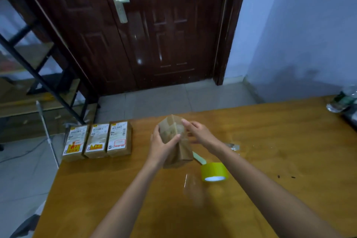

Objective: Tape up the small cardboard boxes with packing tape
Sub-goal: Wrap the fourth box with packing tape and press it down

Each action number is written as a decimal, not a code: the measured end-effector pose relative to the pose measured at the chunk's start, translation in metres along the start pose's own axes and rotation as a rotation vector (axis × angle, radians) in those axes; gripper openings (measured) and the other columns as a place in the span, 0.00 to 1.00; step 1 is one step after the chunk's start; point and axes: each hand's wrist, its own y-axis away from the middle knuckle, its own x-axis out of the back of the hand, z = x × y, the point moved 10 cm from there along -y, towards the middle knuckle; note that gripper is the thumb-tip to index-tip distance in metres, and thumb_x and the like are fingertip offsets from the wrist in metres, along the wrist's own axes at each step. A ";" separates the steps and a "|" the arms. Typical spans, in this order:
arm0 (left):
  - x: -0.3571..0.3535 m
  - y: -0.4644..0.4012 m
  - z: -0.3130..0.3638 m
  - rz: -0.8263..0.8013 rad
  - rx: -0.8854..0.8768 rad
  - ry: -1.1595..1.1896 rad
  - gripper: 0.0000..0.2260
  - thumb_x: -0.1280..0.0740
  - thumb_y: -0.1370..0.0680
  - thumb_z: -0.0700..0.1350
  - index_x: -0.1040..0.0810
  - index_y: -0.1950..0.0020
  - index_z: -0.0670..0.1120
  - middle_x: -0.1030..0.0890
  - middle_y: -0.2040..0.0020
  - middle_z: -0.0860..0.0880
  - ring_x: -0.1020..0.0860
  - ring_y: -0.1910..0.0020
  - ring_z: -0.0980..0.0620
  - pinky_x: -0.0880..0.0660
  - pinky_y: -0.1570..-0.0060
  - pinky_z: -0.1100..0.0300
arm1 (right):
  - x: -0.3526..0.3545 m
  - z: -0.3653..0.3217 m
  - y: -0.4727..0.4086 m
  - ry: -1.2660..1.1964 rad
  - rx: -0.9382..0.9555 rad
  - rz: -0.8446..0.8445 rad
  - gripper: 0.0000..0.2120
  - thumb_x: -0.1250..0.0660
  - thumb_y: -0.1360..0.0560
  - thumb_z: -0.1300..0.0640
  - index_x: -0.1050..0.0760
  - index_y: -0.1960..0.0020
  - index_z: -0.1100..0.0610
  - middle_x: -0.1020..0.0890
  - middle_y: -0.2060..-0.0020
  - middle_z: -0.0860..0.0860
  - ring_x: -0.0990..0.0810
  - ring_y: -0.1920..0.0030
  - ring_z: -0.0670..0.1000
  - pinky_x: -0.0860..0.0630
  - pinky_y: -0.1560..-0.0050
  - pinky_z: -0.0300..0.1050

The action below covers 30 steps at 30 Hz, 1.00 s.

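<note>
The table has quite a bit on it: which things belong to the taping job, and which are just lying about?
Part of the job:
- box, stood on end, held in both the left hand and right hand
- yellow tape roll
- three labelled boxes in a row
- pale green cutter, probably

Lying about:
- bottle at the table's far right
- door behind
- shelf frame at left

The box (174,141) in the hands is plain brown cardboard. Three brown boxes (97,142) carry white labels with black print and yellow-and-red stickers. The tape roll (213,171) is yellow-green with a white core. The table (270,160) is orange-brown wood grain, the door (154,25) dark reddish brown, the wall (299,25) pale blue.
</note>
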 end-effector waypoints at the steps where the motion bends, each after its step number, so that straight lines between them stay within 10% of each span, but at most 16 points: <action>1: -0.007 0.002 0.014 -0.028 -0.013 0.043 0.51 0.27 0.36 0.67 0.44 0.22 0.48 0.37 0.25 0.46 0.35 0.28 0.47 0.32 0.31 0.46 | 0.006 -0.013 0.006 -0.016 0.039 0.022 0.24 0.34 0.26 0.39 0.25 0.39 0.55 0.19 0.47 0.48 0.20 0.51 0.43 0.24 0.61 0.36; 6: -0.032 0.011 0.073 -0.085 -0.090 0.116 0.54 0.31 0.41 0.69 0.44 0.21 0.47 0.37 0.25 0.48 0.35 0.28 0.50 0.34 0.29 0.48 | 0.044 -0.046 0.031 -0.148 0.179 0.172 0.13 0.33 0.23 0.47 0.20 0.50 0.57 0.15 0.56 0.51 0.18 0.58 0.46 0.21 0.59 0.39; 16: -0.042 0.018 0.091 -0.121 0.009 0.279 0.51 0.30 0.39 0.74 0.38 0.24 0.49 0.29 0.30 0.50 0.26 0.35 0.50 0.27 0.36 0.47 | 0.071 -0.059 0.052 -0.239 0.152 0.234 0.22 0.48 0.17 0.44 0.19 0.51 0.54 0.15 0.54 0.56 0.16 0.53 0.53 0.19 0.51 0.48; 22: -0.039 0.028 0.104 -0.167 -0.053 0.418 0.17 0.37 0.20 0.55 0.22 0.40 0.44 0.16 0.46 0.44 0.17 0.48 0.48 0.20 0.51 0.55 | 0.048 -0.066 0.051 -0.351 0.169 0.112 0.24 0.40 0.22 0.38 0.22 0.41 0.56 0.16 0.49 0.56 0.16 0.49 0.54 0.19 0.48 0.51; 30: -0.034 0.014 0.092 -0.118 -0.016 0.378 0.27 0.43 0.22 0.66 0.26 0.38 0.44 0.18 0.44 0.43 0.18 0.46 0.47 0.21 0.45 0.45 | 0.056 -0.066 0.051 -0.314 0.244 0.173 0.20 0.44 0.17 0.47 0.20 0.44 0.60 0.15 0.53 0.57 0.16 0.50 0.56 0.19 0.50 0.52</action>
